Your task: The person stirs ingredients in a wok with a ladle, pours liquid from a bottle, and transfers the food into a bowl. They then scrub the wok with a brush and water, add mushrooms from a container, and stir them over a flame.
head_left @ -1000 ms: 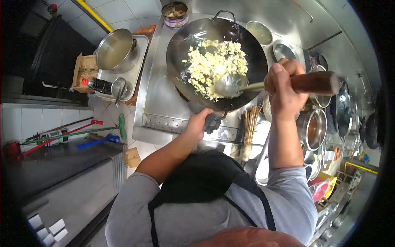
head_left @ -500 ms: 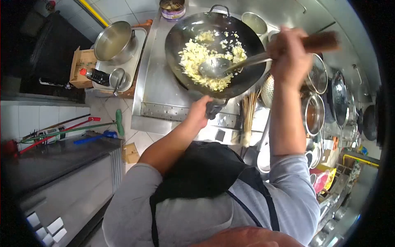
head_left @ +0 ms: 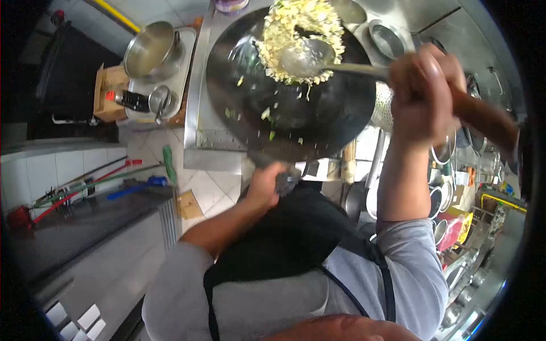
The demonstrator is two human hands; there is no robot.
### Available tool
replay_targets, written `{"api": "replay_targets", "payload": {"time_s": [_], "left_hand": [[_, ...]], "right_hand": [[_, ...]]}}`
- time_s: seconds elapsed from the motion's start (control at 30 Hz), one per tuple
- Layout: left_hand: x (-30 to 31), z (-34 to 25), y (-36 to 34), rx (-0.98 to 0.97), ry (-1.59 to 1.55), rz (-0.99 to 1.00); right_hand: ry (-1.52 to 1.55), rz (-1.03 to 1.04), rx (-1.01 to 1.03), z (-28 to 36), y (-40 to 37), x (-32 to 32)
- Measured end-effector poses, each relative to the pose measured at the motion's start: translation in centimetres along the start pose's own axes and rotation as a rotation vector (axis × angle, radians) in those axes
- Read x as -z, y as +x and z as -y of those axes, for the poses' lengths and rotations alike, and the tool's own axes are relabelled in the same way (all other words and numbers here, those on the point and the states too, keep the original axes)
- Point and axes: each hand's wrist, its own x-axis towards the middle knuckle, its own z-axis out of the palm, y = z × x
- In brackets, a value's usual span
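My left hand (head_left: pixel 266 184) is closed on the near handle of a large black wok (head_left: pixel 335 116), with a dark cloth (head_left: pixel 288 182) bunched at the grip. The wok is tilted and lies close to my apron. Chopped pale yellow and white food (head_left: pixel 304 25) is massed at its far side, with a few green and pale bits stuck lower down. My right hand (head_left: pixel 424 94) is wrapped round the wooden handle of a metal ladle (head_left: pixel 307 58). The ladle's bowl is at the near edge of the food mass.
To the left, a tray (head_left: pixel 183 74) carries a steel pot (head_left: pixel 151 51), a dark red-capped bottle (head_left: pixel 132 101) and a small steel cup (head_left: pixel 160 99). Right of the wok are a perforated strainer (head_left: pixel 384 108), a bamboo brush (head_left: pixel 349 165) and metal bowls (head_left: pixel 387 38).
The wok has come toward my body and tilted, and the food has shifted to its far side. My right hand has moved right and down with the ladle, whose bowl is now higher in view.
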Motion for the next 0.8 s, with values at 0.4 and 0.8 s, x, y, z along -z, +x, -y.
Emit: {"api": "replay_targets", "payload": {"time_s": [0.4, 0.8], "left_hand": [[-2.0, 0.3, 0.6, 0.126, -0.04, -0.021], [-2.4, -0.8, 1.8, 0.175, -0.061, -0.039]], "right_hand": [[0.104, -0.063, -0.044, -0.1, -0.1, -0.3], [0.094, -0.019, -0.038, 1.1, -2.8, -0.4]]}}
